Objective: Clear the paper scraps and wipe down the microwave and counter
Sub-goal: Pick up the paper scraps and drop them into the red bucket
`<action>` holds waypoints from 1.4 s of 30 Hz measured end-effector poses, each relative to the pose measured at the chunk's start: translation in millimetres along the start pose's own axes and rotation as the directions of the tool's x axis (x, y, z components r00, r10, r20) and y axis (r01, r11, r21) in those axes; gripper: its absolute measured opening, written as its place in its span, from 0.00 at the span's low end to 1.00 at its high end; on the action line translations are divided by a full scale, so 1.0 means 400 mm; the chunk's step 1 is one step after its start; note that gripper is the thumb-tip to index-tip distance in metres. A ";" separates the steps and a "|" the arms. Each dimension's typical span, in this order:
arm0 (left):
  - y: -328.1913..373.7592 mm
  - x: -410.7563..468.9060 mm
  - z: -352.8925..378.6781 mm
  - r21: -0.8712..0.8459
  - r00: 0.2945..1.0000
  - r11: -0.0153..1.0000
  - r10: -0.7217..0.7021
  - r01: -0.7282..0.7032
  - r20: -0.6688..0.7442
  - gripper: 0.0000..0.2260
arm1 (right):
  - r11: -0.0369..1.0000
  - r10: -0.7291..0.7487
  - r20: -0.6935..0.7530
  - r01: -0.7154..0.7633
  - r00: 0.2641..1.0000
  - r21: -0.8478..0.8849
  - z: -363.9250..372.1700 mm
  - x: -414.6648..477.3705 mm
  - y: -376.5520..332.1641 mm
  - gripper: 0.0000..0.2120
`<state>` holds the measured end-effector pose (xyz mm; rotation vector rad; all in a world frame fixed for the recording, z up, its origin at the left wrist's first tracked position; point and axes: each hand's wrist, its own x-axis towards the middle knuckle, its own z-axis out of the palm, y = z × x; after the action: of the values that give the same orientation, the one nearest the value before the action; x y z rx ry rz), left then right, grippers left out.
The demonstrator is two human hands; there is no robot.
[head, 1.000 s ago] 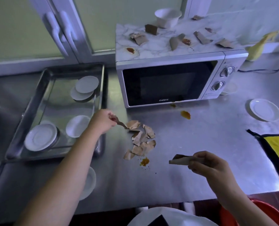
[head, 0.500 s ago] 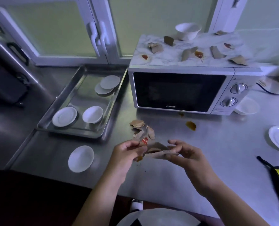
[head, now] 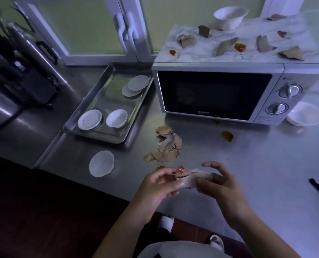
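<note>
Early stage, most of the job is left. Left hand and right hand are together over the near edge of the counter, both gripping the held scraps. The left pinches a brown bit with a red mark between thumb and fingers. The right has its fingers curled round a paler folded piece, index finger lifted. The two pieces touch. I cannot tell whether they are being stacked or passed from one hand to the other. The pile of brown scraps sits on the counter just beyond the hands, in front of the microwave, not yet picked up. Several top scraps are scattered across the microwave's top, untouched, with red-orange stains among them. An orange spill lies on the counter near the microwave door, and a smaller blob lies right at its base. No wiping shows, and no cloth is in either hand. A dark edge at the far right may be a cloth, I cannot tell. A bowl stands on the microwave top and would need moving to wipe there. The tray of dishes sits left of the microwave, and a dish lies on the counter in front of the tray. I judge scrap collection barely begun and both wipe-downs still to come.
</note>
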<state>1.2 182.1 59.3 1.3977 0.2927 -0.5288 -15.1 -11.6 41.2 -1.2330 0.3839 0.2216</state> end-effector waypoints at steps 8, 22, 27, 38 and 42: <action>0.019 0.086 -0.003 0.254 0.991 0.964 0.045 -0.076 0.127 0.08 | 0.945 -0.052 0.028 0.059 0.998 -0.323 -0.027 0.005 -0.022 0.10; 0.080 0.429 -0.173 0.587 0.969 0.772 0.212 -0.244 0.123 0.10 | 0.965 -0.082 -0.359 -0.016 0.930 -0.261 0.029 -0.013 0.004 0.09; 0.106 0.649 -0.256 0.879 0.973 0.453 0.224 -0.149 0.049 0.04 | 0.976 -0.085 -0.518 -0.033 0.851 -0.216 0.057 -0.043 0.034 0.07; 0.123 0.804 -0.220 0.895 0.991 0.433 0.123 -0.108 0.060 0.12 | 0.987 -0.106 -0.675 -0.006 0.730 -0.162 0.116 -0.095 0.082 0.09; 0.168 0.738 -0.238 0.758 0.984 0.636 0.171 -0.147 0.047 0.04 | 0.992 -0.106 -0.667 0.036 0.737 -0.117 0.131 -0.088 0.085 0.09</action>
<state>297.3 228.2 -45.0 2.2419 -0.0632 -0.5014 -51.3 50.3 40.1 -1.3992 0.9658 -0.3006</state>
